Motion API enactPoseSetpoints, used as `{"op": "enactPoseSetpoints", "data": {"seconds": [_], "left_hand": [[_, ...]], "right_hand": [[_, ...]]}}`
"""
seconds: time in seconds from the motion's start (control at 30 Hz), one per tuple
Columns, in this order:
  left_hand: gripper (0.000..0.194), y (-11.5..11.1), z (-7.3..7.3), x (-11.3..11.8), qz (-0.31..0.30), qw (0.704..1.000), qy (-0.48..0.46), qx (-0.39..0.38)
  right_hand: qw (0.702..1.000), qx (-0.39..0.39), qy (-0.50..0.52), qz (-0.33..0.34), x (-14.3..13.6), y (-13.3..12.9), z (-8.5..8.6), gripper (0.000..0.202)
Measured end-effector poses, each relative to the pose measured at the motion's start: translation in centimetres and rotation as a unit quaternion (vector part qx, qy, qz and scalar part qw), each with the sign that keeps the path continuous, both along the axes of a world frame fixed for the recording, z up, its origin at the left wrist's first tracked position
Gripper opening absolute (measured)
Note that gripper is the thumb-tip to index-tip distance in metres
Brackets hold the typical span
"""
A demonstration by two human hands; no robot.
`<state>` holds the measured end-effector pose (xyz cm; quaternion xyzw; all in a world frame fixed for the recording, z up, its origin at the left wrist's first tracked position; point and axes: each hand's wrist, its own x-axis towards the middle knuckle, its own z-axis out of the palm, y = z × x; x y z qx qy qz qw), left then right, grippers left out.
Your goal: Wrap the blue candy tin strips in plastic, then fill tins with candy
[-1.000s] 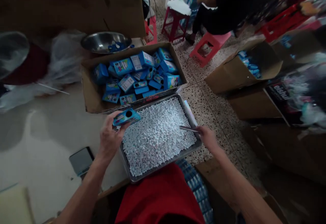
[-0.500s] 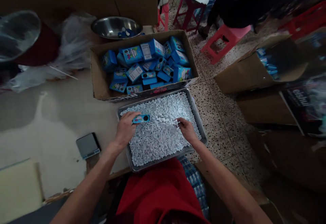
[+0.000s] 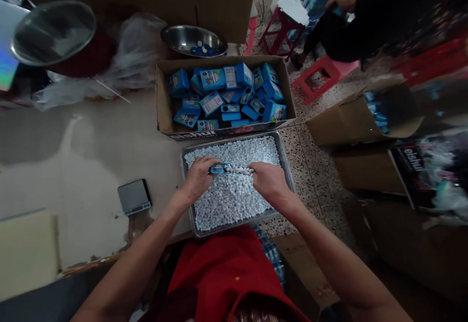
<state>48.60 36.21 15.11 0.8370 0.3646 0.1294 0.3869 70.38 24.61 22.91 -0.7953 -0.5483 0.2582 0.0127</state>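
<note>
Right, looks like the fill step: pellets going from scoop to box. Left hand (image 3: 199, 175) has its fingers closed on the far-left end of one small blue box (image 3: 218, 168), held over the tray (image 3: 285, 158), top face with its round hole showing to the camera. Right hand (image 3: 268, 178) pinches the rear end of a narrow scoop (image 3: 244, 173), which carries a row of white pellets; its tip sits right at the hole. Can't tell if the tip is inside or just on the lip, nor how full the box is. Loose pellets (image 3: 226, 202) cover the tray below both hands, so spills should land there.

Next move, my read: keep box steady, tip the scoop's rear up, let the pellets run in slowly. Main risk is bridging at the hole, since the opening looks barely wider than the stream. Other blue boxes (image 3: 213, 79) lie in the carton (image 3: 160, 102) just behind the tray; digital scale (image 3: 134, 196) sits off to the left.
</note>
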Motion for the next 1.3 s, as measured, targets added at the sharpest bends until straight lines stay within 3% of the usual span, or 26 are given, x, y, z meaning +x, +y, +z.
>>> {"op": "enactPoseSetpoints", "data": {"seconds": [0.1,0.23,0.3,0.37,0.47,0.57,0.7,0.8,0.9,1.07,1.2,1.3], "left_hand": [[0.043,0.1,-0.5,0.1,-0.010,1.000,0.019,-0.023],[0.040,0.8,-1.0,0.4,-0.002,0.997,0.026,-0.066],[0.038,1.6,-1.4,0.3,0.002,0.996,0.023,-0.084],[0.036,2.7,-1.8,-0.1,0.013,0.994,0.022,-0.105],[0.035,4.3,-2.3,-0.8,0.027,0.988,0.014,-0.151],[0.038,4.7,-2.2,-1.0,0.043,0.969,-0.043,-0.239],[0.039,3.6,-1.1,-0.3,0.064,0.958,-0.051,-0.274],[0.035,2.7,-0.3,-0.2,0.098,0.971,0.005,-0.216],[0.033,2.5,0.1,-0.5,0.098,0.983,0.047,-0.145],[0.036,2.5,0.1,-0.4,0.042,0.993,0.062,-0.094],[0.039,2.3,0.1,-0.3,0.014,0.996,0.051,-0.070],[0.038,2.1,-0.2,-0.5,0.007,0.997,0.040,-0.064]], "right_hand": [[0.997,-0.050,-0.052,0.035,-2.9,1.7,2.1,0.028],[0.995,-0.061,-0.063,0.037,-4.0,2.3,2.8,0.032],[0.997,-0.042,-0.065,0.005,-2.1,0.2,2.4,0.035],[0.995,-0.025,-0.083,-0.049,1.0,-3.7,1.3,0.038],[0.985,-0.019,-0.101,-0.141,5.0,-10.8,-1.9,0.039],[0.978,0.027,0.003,-0.205,5.7,-14.7,-7.4,0.037],[0.967,0.070,0.124,-0.209,2.3,-12.4,-15.0,0.034],[0.952,0.094,0.183,-0.226,0.1,-9.9,-17.0,0.031],[0.936,0.112,0.236,-0.236,-0.2,-9.3,-15.5,0.031],[0.922,0.143,0.294,-0.206,0.3,-7.2,-10.7,0.031],[0.952,0.147,0.220,-0.152,0.4,-3.8,-7.3,0.032],[0.985,0.097,0.118,-0.081,0.1,-1.7,-4.2,0.034]]}}
